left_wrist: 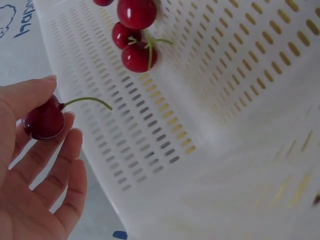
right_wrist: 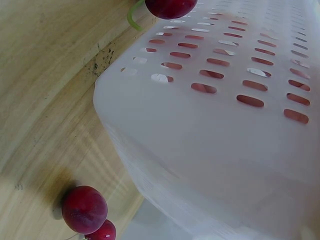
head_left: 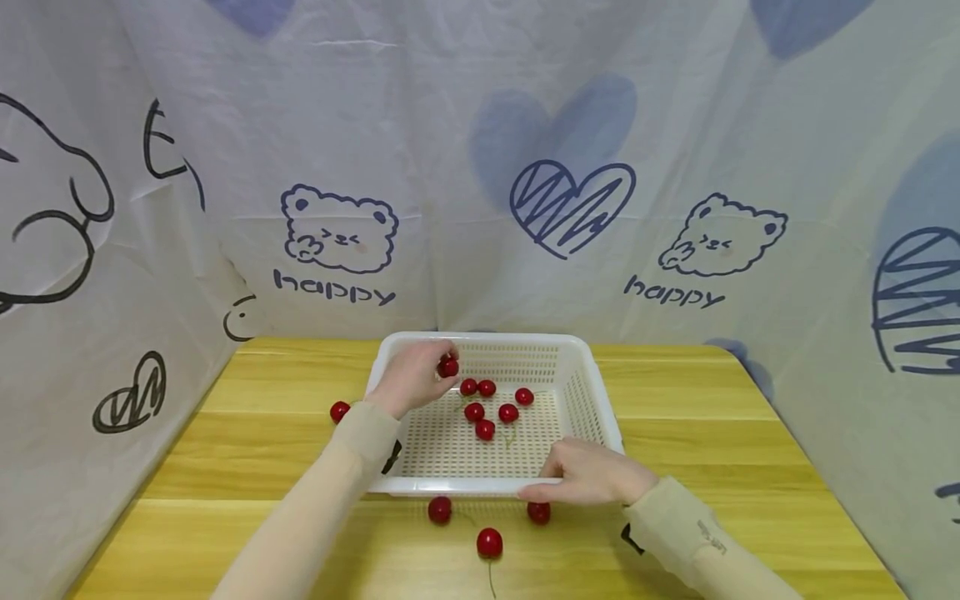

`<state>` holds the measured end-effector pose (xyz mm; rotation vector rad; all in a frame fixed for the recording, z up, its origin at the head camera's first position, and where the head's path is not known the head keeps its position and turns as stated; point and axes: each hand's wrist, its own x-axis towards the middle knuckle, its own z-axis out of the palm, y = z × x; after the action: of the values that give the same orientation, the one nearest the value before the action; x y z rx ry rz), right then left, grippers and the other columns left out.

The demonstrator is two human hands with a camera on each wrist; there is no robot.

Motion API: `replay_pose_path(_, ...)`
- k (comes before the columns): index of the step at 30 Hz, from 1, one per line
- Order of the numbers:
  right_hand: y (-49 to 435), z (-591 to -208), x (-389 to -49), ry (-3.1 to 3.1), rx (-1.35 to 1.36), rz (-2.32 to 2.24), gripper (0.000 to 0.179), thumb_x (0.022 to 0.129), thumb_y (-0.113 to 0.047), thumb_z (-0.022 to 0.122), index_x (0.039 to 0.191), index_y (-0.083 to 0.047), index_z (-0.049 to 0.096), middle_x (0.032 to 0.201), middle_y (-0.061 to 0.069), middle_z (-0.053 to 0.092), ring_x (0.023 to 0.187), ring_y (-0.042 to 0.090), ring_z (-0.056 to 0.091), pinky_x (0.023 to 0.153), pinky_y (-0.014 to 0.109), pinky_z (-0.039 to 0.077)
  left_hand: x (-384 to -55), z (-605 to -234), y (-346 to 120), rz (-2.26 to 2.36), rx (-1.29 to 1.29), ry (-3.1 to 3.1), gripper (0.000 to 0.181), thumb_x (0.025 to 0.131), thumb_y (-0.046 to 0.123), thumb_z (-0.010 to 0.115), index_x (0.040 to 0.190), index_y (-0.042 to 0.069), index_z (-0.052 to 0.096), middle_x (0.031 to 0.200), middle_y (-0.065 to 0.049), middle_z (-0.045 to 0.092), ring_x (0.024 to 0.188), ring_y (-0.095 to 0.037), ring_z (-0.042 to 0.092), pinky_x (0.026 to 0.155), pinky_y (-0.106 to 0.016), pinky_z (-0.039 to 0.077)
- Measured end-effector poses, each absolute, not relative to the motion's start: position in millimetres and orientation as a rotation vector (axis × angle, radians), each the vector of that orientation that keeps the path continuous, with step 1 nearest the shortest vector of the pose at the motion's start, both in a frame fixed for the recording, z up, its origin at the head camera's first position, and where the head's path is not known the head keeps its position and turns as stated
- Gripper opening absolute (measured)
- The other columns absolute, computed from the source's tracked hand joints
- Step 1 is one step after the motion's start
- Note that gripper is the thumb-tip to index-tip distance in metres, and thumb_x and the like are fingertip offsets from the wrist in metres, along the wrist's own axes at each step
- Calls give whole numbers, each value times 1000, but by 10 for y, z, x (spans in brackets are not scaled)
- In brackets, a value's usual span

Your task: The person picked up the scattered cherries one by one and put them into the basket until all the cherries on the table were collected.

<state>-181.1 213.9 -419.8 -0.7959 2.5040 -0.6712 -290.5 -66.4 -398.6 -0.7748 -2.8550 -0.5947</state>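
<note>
A white perforated plastic basket point(head_left: 480, 486) stands on the wooden table with several red cherries point(head_left: 485, 430) lying loose on its floor. Over the basket's far left part, my left hand point(head_left: 408, 379) pinches a cherry point(left_wrist: 44, 120) between thumb and fingers. Its green stem point(left_wrist: 87, 99) points away from the palm in the left wrist view. My right hand point(head_left: 588, 471) grips the near rim at the right, fingers bent over the edge. In the right wrist view the slotted basket wall point(right_wrist: 190, 135) fills much of the picture, and pinkish fingers show through the slots.
Three cherries lie in front of the basket: a left one point(head_left: 440, 510), a nearer one with a long stem point(head_left: 490, 543) and one by the right hand point(head_left: 538, 512). Another cherry point(head_left: 340, 411) is left of the basket. A printed cloth point(head_left: 450, 167) hangs behind the table.
</note>
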Motion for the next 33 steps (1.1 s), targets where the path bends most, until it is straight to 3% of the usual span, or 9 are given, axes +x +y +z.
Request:
replay_pose_path(15, 2128, -4174, -1809, 2505, -826, -682, 67, 91, -65, 59, 62, -6, 70, 46, -17, 31, 46, 0, 21, 46, 20, 18, -2949, -4093, -631, -555, -693, -3011, 16, 86, 22, 79, 95, 17, 66, 89, 0, 69, 81, -16, 61, 76, -32, 53)
replay_pose_path(23, 2129, -4182, -1797, 2502, -816, -673, 68, 91, -66, 58, 62, -7, 70, 45, -17, 32, 45, 1, 21, 46, 20, 18, -2935, -4117, -621, -481, -682, -3066, 24, 86, 25, 80, 104, 11, 71, 100, -5, 69, 90, -21, 63, 86, -38, 55)
replay_pose_path(33, 2137, -4181, -1795, 2509, -812, -672, 67, 91, -66, 59, 62, -7, 70, 46, -17, 31, 46, 1, 20, 46, 20, 18, -2928, -4139, -626, -515, -696, -3101, 32, 85, 21, 81, 111, 7, 69, 97, -5, 72, 90, -20, 64, 87, -39, 55)
